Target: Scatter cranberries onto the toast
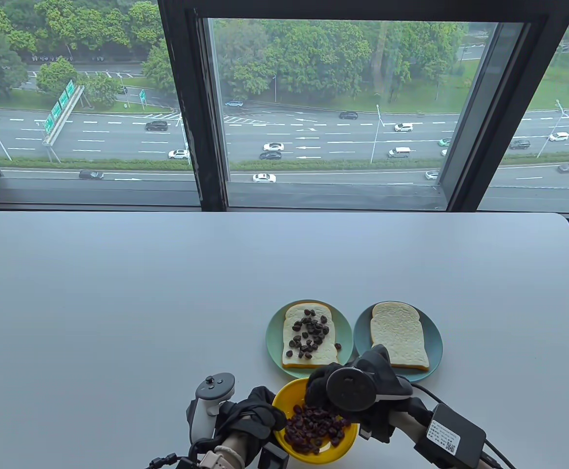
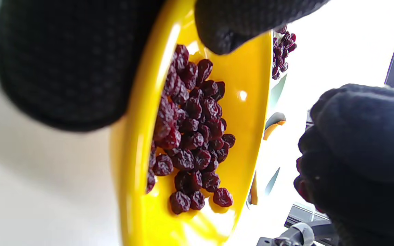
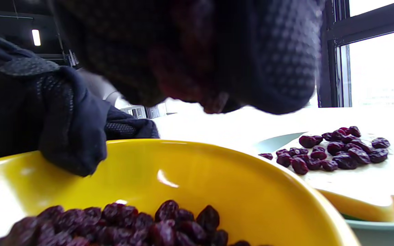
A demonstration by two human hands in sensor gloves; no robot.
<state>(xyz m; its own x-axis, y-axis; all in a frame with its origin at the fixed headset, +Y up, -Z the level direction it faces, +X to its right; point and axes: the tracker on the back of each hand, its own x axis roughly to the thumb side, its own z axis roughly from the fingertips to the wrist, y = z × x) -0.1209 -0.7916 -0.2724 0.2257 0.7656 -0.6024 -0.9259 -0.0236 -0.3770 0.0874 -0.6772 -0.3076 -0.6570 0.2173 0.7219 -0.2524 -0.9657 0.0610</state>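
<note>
1. Cranberries point(image 1: 313, 425) fill the yellow bowl point(image 1: 335, 452) at the counter's point(image 1: 118, 293) near edge; more lie on toast point(image 1: 308, 339) on the green plate point(image 1: 272, 337).
2. Left hand point(image 1: 252, 415) grips the bowl's rim.
3. Right hand point(image 1: 357, 386) hovers over the bowl, fingers point(image 3: 279, 68) bunched; whether they hold anything, I cannot tell.

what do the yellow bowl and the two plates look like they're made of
Yellow bowl: glossy, with sharp highlights; glazed ceramic or hard plastic, can't tell which.
Green plate and blue plate: smooth and duller, an even matte sheen; probably ceramic or melamine.
</note>
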